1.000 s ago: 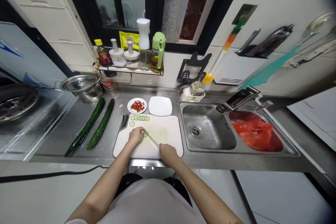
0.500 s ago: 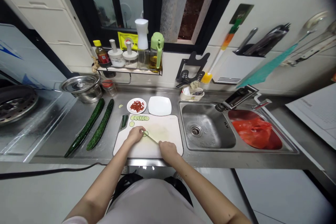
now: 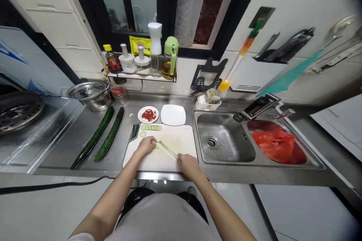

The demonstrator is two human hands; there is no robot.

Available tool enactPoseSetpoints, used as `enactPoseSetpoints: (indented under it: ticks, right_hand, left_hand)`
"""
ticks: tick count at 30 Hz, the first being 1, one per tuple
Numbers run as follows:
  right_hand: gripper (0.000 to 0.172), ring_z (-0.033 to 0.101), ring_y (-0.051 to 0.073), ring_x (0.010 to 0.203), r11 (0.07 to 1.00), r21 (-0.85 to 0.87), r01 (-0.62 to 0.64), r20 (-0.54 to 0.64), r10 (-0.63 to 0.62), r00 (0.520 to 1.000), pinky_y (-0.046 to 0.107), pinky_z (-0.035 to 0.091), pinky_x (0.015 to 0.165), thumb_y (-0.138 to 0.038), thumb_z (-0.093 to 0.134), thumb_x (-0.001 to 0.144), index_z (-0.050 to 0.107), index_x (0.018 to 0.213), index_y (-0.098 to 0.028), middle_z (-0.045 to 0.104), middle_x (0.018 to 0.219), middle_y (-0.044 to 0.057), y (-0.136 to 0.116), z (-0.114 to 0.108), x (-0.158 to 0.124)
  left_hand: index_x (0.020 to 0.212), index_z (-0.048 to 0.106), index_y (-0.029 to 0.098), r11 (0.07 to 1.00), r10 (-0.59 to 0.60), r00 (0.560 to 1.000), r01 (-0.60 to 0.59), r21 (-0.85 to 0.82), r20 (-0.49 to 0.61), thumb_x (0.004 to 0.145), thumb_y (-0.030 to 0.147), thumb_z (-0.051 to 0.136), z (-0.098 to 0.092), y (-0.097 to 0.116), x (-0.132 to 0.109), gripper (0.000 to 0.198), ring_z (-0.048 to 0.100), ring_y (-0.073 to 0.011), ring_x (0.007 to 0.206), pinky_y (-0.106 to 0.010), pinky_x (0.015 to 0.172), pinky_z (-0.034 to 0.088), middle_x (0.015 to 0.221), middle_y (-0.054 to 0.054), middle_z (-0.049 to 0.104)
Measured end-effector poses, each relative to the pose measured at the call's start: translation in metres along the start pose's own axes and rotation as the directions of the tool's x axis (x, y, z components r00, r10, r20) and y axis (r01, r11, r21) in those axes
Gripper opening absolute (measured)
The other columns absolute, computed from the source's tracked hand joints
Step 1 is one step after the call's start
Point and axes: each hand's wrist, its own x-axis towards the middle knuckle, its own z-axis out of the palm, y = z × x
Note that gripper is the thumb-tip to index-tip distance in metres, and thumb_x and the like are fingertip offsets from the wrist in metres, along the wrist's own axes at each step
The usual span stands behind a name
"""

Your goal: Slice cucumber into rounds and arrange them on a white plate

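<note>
On the white cutting board [image 3: 181, 139], my right hand [image 3: 189, 165] is closed round the handle of a small knife [image 3: 169, 150], its blade angled up and left toward my other hand. My left hand [image 3: 147, 145] pinches a thin cucumber slice [image 3: 156, 147] at the blade's tip; fingers and knife partly hide it. Behind it lies a row of overlapping cucumber slices [image 3: 151, 128], with a single slice [image 3: 143, 134] just below. Dark green cucumber end pieces [image 3: 135, 130] rest at the board's left upper corner.
Two whole cucumbers [image 3: 94, 139] [image 3: 110, 135] lie to the left. Behind the board stand a plate of chopped red bits [image 3: 140, 119] and a white square plate [image 3: 173, 115]. The sink [image 3: 226, 135] is at the right, a steel pot [image 3: 97, 102] at the back left.
My right hand has drawn the knife back toward the right, and the blade now shows flatter. My left hand stays in place; the slice it pinches has turned more edge-on. The view shifted slightly.
</note>
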Motion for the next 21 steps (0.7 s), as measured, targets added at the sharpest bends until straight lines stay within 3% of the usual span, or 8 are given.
enactPoseSetpoints:
  ticks: [6,11,15,18,21]
  right_hand:
    - [0.029,0.063,0.02,0.093,0.986,0.112,-0.119,-0.011,0.121,0.993,0.026,0.038,0.069,-0.032,0.033,0.095,0.06,0.102,-0.021,0.068,0.1,0.009,0.019,0.009,-0.012]
    - [0.029,0.063,0.018,0.092,0.983,0.136,-0.121,-0.003,0.122,0.992,0.024,0.035,0.066,-0.032,0.033,0.095,0.06,0.1,-0.021,0.069,0.098,0.007,0.023,0.007,-0.013]
    - [0.03,0.063,0.018,0.092,0.983,0.137,-0.121,-0.007,0.124,0.992,0.024,0.035,0.066,-0.033,0.033,0.095,0.06,0.102,-0.022,0.069,0.098,0.007,0.024,0.008,-0.01]
    - [0.03,0.063,0.018,0.091,0.983,0.139,-0.123,-0.011,0.126,0.992,0.024,0.035,0.066,-0.033,0.032,0.095,0.06,0.102,-0.023,0.069,0.098,0.007,0.024,0.01,-0.009]
    - [0.03,0.063,0.018,0.091,0.984,0.13,-0.122,-0.008,0.124,0.992,0.024,0.034,0.066,-0.033,0.033,0.095,0.06,0.102,-0.023,0.069,0.098,0.007,0.024,0.01,-0.008]
  left_hand:
    - [0.078,0.065,0.021,0.993,-0.116,0.99,0.116,-0.01,-0.08,0.07,0.026,0.064,0.008,0.007,0.0,0.009,0.063,-0.0163,0.079,-0.023,0.064,0.041,0.084,-0.001,0.071]
    - [0.086,0.064,0.022,0.996,-0.067,0.995,0.062,-0.063,-0.075,0.07,0.023,0.066,0.011,0.005,-0.001,0.016,0.062,-0.0124,0.073,-0.021,0.064,0.04,0.081,0.002,0.069]
    - [0.095,0.065,0.022,0.994,-0.044,0.997,0.038,-0.099,-0.059,0.071,0.031,0.069,0.009,0.003,-0.002,0.026,0.063,-0.0126,0.073,-0.021,0.064,0.041,0.08,0.002,0.07]
    - [0.086,0.068,0.02,0.99,-0.124,0.989,0.118,-0.081,-0.085,0.071,0.041,0.069,0.006,0.006,-0.002,0.026,0.064,-0.0155,0.077,-0.023,0.064,0.041,0.084,-0.002,0.071]
    - [0.076,0.068,0.019,0.984,-0.176,0.982,0.173,-0.042,-0.072,0.071,0.036,0.069,0.004,0.011,-0.001,0.017,0.064,-0.0172,0.079,-0.024,0.065,0.041,0.083,-0.003,0.072]
